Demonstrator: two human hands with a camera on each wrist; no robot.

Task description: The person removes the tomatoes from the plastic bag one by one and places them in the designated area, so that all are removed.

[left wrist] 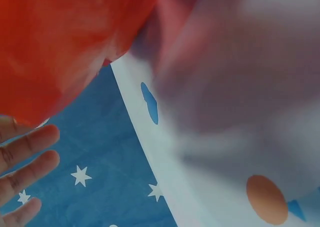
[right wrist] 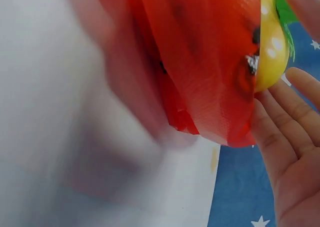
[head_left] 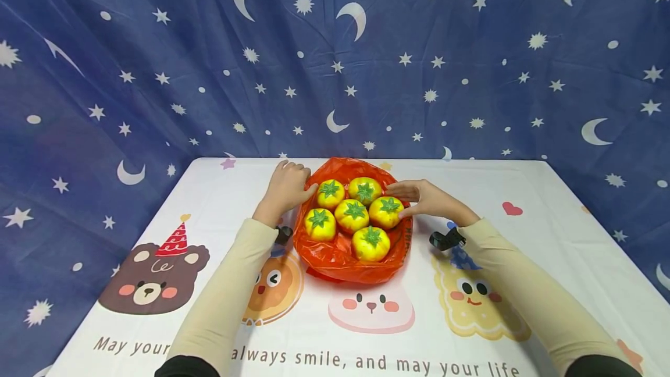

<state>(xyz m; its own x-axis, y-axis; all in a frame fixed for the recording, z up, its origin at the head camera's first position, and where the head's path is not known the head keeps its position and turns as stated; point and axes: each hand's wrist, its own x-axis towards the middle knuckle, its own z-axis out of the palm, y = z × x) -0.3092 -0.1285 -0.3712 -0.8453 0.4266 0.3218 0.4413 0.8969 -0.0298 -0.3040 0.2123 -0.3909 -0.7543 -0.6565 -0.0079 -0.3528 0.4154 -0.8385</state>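
Note:
A red plastic bag [head_left: 335, 258] lies spread on the table with its mouth wide, holding several yellow tomato-like fruits [head_left: 352, 216] with green tops. At its upper left edge is my left hand [head_left: 287, 188], fingers extended and thumb at the rim. My right hand [head_left: 426, 198] is at the right edge, fingers and thumb spread beside the rightmost fruit [head_left: 385, 212]. In the left wrist view the left fingers [left wrist: 30, 144] lie straight beside the red plastic [left wrist: 55, 47]. The right wrist view has the right hand [right wrist: 295, 152] against the bag's side [right wrist: 200, 62], under a yellow fruit [right wrist: 272, 47].
The white tablecloth [head_left: 523, 191] carries printed cartoon figures, including a bear [head_left: 149, 284], and a line of lettering. Behind the table hangs a blue curtain [head_left: 377, 98] with moons and stars. Black straps [head_left: 447, 240] sit at both wrists.

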